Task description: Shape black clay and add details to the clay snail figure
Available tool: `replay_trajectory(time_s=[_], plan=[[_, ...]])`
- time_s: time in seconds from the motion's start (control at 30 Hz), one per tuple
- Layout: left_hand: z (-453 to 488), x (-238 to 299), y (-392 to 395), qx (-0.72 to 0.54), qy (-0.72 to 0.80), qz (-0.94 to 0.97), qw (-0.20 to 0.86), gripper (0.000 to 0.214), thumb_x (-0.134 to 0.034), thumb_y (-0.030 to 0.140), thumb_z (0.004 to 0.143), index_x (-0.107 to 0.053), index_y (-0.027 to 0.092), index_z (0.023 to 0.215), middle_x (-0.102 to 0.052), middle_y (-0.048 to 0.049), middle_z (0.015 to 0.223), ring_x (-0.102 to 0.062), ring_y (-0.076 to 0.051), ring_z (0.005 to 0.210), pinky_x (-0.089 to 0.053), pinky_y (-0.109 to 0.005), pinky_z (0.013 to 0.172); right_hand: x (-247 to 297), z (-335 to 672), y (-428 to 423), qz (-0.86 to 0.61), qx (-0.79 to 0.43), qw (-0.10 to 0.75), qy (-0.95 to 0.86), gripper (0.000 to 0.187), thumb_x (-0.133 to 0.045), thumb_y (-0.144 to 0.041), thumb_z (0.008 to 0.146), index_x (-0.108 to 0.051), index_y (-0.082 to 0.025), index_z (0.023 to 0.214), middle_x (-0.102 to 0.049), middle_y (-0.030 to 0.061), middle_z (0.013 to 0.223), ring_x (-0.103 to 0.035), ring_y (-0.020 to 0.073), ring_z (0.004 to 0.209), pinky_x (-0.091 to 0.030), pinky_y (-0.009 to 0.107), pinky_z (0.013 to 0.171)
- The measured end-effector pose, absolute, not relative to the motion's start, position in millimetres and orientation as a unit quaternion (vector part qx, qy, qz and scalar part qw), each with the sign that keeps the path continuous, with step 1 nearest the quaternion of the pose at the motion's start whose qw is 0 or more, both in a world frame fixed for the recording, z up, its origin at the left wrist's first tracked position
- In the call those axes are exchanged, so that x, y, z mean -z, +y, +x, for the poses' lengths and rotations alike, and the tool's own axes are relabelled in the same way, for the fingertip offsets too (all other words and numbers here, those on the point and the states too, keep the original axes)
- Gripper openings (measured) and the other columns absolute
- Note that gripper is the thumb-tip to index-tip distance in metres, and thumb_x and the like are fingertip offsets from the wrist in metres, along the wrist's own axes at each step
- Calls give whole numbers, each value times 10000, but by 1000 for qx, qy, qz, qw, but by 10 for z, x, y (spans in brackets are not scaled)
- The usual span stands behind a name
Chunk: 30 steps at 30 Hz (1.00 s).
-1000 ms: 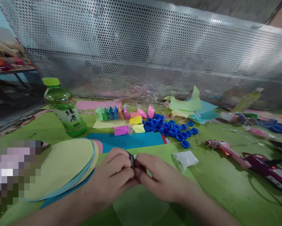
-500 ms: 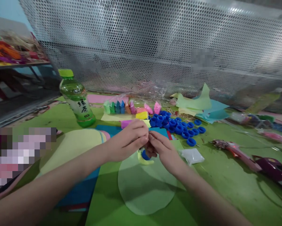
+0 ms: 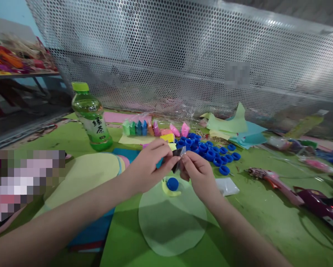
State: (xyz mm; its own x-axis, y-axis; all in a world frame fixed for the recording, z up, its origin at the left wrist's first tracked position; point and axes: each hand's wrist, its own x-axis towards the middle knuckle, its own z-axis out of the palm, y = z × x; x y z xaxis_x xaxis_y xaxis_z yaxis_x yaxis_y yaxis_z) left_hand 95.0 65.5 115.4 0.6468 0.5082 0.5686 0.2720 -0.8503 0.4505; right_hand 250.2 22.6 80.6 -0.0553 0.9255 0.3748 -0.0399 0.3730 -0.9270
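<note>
A perforated metal panel (image 3: pixel 160 55) backs the surface (image 3: pixel 269 222); past the surface's far-left corner are a table (image 3: pixel 22 75) and blue wall (image 3: pixel 9 8).

Blue caps (image 3: pixel 203 147) crowd the way ahead; tabletop (image 3: pixel 255 213) rightward leaves room.

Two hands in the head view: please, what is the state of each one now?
Left hand: closed, pinching a small dark packet.
Right hand: closed, fingertips at the same packet's edge.
</note>
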Motion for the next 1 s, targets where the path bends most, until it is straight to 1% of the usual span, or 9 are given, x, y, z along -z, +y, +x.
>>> replay_trajectory(time_s=[0.2,0.33,0.4,0.5,0.6,0.7,0.77,0.87,1.0], plan=[[1045,-1120,661,-320,219,912,132,341,-371,369,928,-318,185,647,-367,9,692,-364,-153,693,-330,-303,643,-835,2586,214,-386,-389,559,-622,423,-513,-455,923,-429,-122,676,-336,-56,577,-291,43,459,-258,151,426],[1121,-1103,676,-303,199,924,122,320,-329,332,945,-400,171,678,-397,-9,733,-386,-164,731,-336,-314,672,-872,2649,218,-398,-392,545,-626,445,-479,-492,928,-400,-145,659,-274,-57,551,-269,60,472,-242,173,434],[1120,-1063,683,-303,190,927,117,312,-291,288,952,-439,166,705,-413,-21,753,-392,-170,752,-338,-320,683,-875,2658,216,-406,-391,537,-627,434,-477,-483,930,-410,-152,658,-296,-46,553,-280,68,484,-242,188,436],[1083,-979,699,-317,181,926,99,317,-277,244,946,-443,165,687,-383,-18,741,-354,-171,731,-301,-327,660,-845,2631,204,-413,-404,523,-626,405,-469,-459,938,-419,-156,673,-348,-29,592,-324,74,510,-280,191,447],[1049,-916,708,-328,178,924,87,291,-322,219,927,-424,166,660,-343,-10,739,-313,-171,716,-249,-339,643,-800,2575,187,-410,-449,508,-610,389,-423,-449,955,-378,-167,690,-346,-32,602,-350,75,513,-335,184,463],[1040,-902,698,-327,170,923,112,284,-314,218,932,-390,169,662,-343,-5,745,-327,-159,705,-273,-332,643,-792,2518,172,-390,-501,500,-590,362,-384,-436,956,-340,-180,704,-340,-45,577,-379,73,483,-373,182,450],[1042,-917,685,-328,166,920,135,294,-287,234,945,-372,171,670,-352,-2,747,-350,-147,701,-309,-310,643,-807,2495,167,-379,-513,502,-584,337,-368,-414,948,-327,-184,703,-322,-56,560,-372,70,457,-379,181,432],[1047,-960,675,-324,167,918,154,303,-294,271,951,-376,174,676,-371,0,750,-372,-141,713,-328,-292,652,-828,2503,172,-394,-479,515,-592,302,-385,-342,930,-343,-178,680,-321,-58,539,-342,64,450,-332,172,422],[1055,-1028,704,-300,199,918,169,317,-322,325,945,-437,176,690,-420,-3,736,-395,-162,740,-318,-321,696,-825,2553,201,-433,-392,541,-605,281,-463,-242,888,-383,-155,632,-353,-47,544,-300,57,469,-236,189,445]])
